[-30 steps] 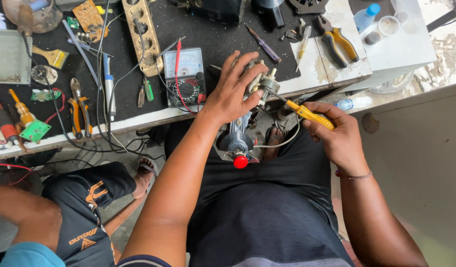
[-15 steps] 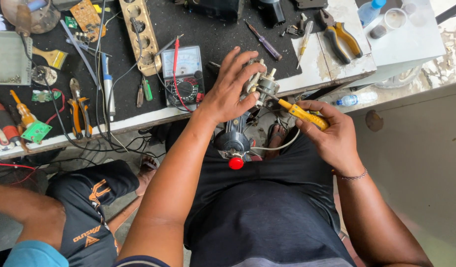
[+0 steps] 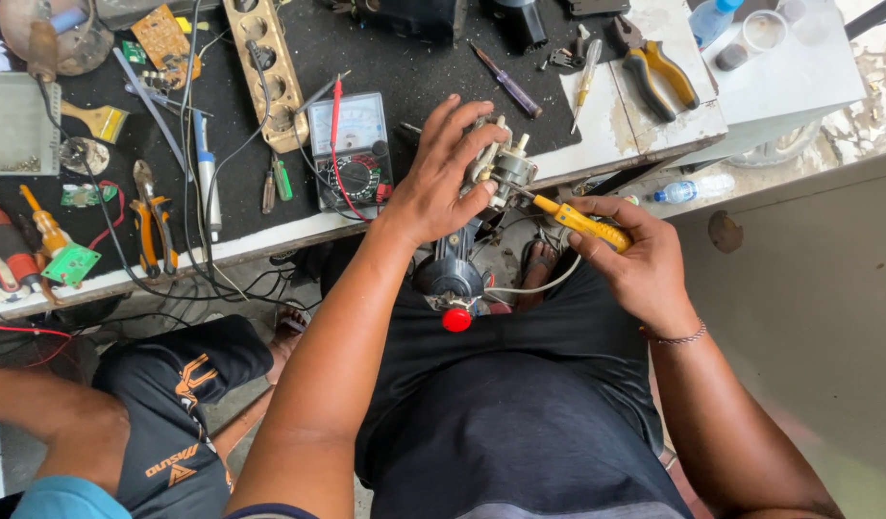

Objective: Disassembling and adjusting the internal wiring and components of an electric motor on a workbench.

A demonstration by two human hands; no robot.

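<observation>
My left hand (image 3: 443, 173) grips the top of a small grey motor (image 3: 501, 171) held over my lap at the workbench edge. Below it hangs a dark round housing (image 3: 450, 274) with a red knob (image 3: 456, 320). My right hand (image 3: 635, 259) holds a yellow-handled screwdriver (image 3: 578, 219), its tip touching the motor's right side. A white cable (image 3: 529, 285) loops beneath the motor.
On the black bench mat (image 3: 414, 58) lie an analog multimeter (image 3: 352, 154) with red probe, orange pliers (image 3: 147, 223), yellow-handled pliers (image 3: 659, 69), a purple screwdriver (image 3: 505, 80) and a wooden block with holes (image 3: 268, 72). Another person's knee (image 3: 78, 432) is at lower left. A grey wall (image 3: 808, 317) stands right.
The view has shifted slightly. My hands stay on the motor and the screwdriver, with its tip at the motor's side.
</observation>
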